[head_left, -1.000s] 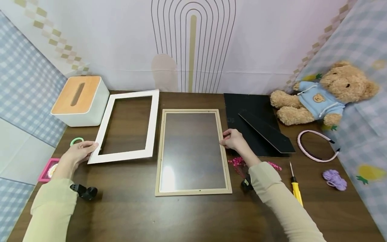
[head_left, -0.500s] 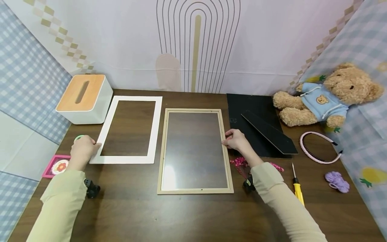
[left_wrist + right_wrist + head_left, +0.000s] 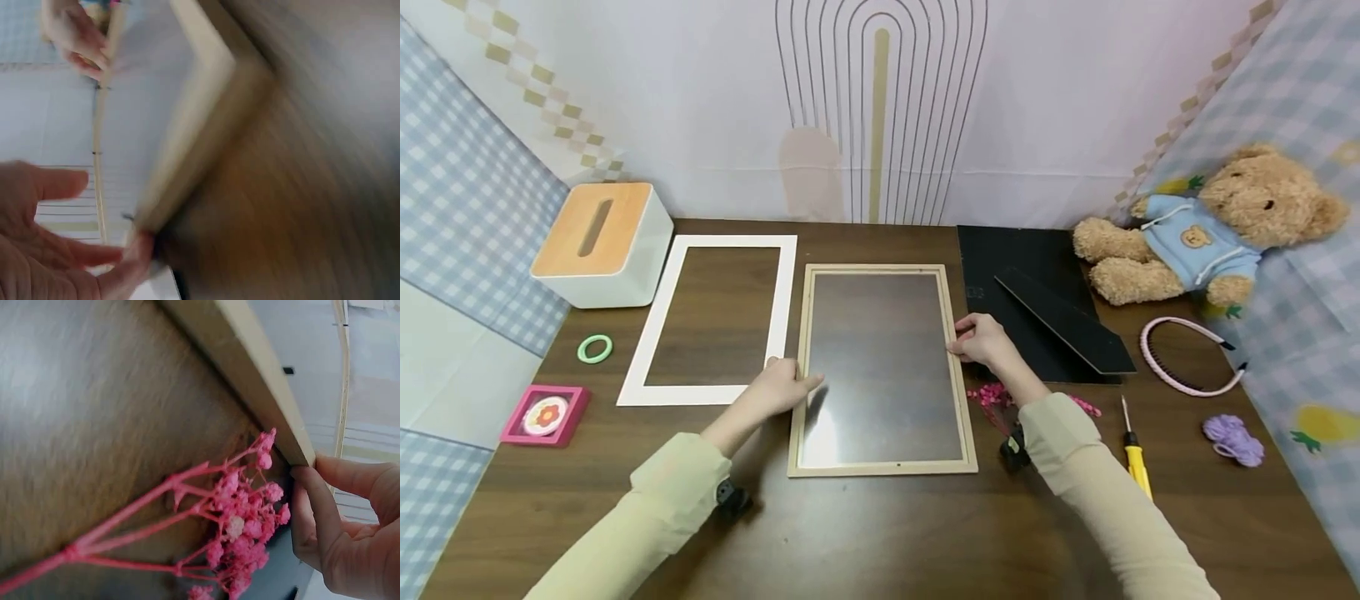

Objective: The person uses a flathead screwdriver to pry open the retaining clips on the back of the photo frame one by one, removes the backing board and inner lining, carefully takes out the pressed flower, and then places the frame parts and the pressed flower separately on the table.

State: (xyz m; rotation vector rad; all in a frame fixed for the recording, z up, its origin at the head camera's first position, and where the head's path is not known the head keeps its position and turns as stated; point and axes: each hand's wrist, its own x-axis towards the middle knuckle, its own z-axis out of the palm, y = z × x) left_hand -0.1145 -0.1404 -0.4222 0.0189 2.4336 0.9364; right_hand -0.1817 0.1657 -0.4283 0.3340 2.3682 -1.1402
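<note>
A light wooden picture frame (image 3: 880, 470) with a clear pane lies flat in the middle of the table. My right hand (image 3: 983, 343) pinches its right edge; in the right wrist view that hand's thumb and fingers (image 3: 325, 503) meet at the frame's side. At the left edge is my left hand (image 3: 772, 387), its thumb reaching over the pane. The left wrist view is blurred and has the left fingers (image 3: 119, 265) right at the wooden edge, thumb lifted apart. To the left lies a white mat border (image 3: 700, 395), flat, its lower right corner partly behind the left hand.
A black backing board (image 3: 1015, 250) with its stand, pink dried flowers (image 3: 240, 534), a yellow screwdriver (image 3: 1137, 471), purple yarn (image 3: 1232, 440), a headband (image 3: 1150, 367) and a teddy bear (image 3: 1198, 242) are at right. A tissue box (image 3: 610, 258), green ring (image 3: 595, 349) and pink box (image 3: 520, 417) stand left.
My left hand has let go of the white mat border, now flat on the table, and moved right to the wooden picture frame's left edge. The right hand stays at the right edge.
</note>
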